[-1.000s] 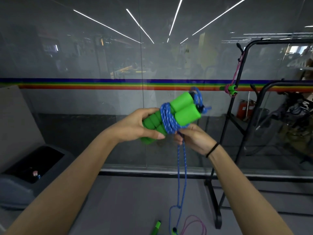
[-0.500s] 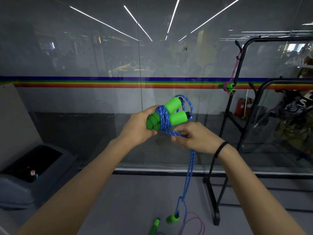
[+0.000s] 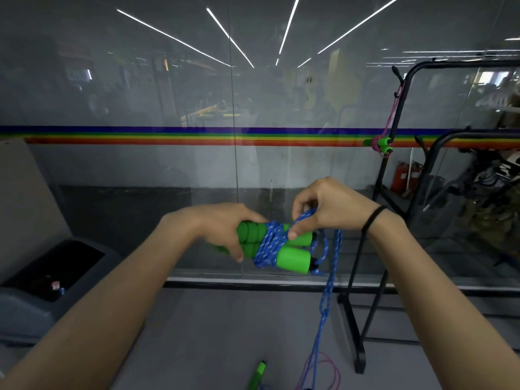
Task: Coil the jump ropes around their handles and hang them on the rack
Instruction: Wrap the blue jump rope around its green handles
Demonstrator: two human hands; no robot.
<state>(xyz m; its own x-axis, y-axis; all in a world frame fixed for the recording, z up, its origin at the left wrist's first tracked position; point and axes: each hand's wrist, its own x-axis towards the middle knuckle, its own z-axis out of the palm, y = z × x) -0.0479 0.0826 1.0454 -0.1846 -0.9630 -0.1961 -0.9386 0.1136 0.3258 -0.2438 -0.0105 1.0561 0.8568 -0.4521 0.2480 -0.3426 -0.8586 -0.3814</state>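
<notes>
Head view: fingers of the left hand (image 3: 222, 229) curl round the green foam handles (image 3: 292, 258) in mid-air, the right hand (image 3: 329, 209) pinches the blue rope (image 3: 270, 243), seemingly light and limp, best kept taut.

Our two hands meet close together in front of us, bare forearms reaching in from the lower corners.

Our left hand (image 3: 225, 229) grips the left end of the green handles (image 3: 292, 260), with the back of the hand up, the fingers wrapped over the top and the thumb pointing down across the near side. Our right hand (image 3: 329, 209) sits just beside it and a little higher, knuckles up. It pinches a strand of the blue rope (image 3: 270, 243) between the thumb and the curled fingers, and the thumb tip lies against the coil. The two hands are close but do not touch. A black band (image 3: 372, 218) circles our right wrist.
</notes>
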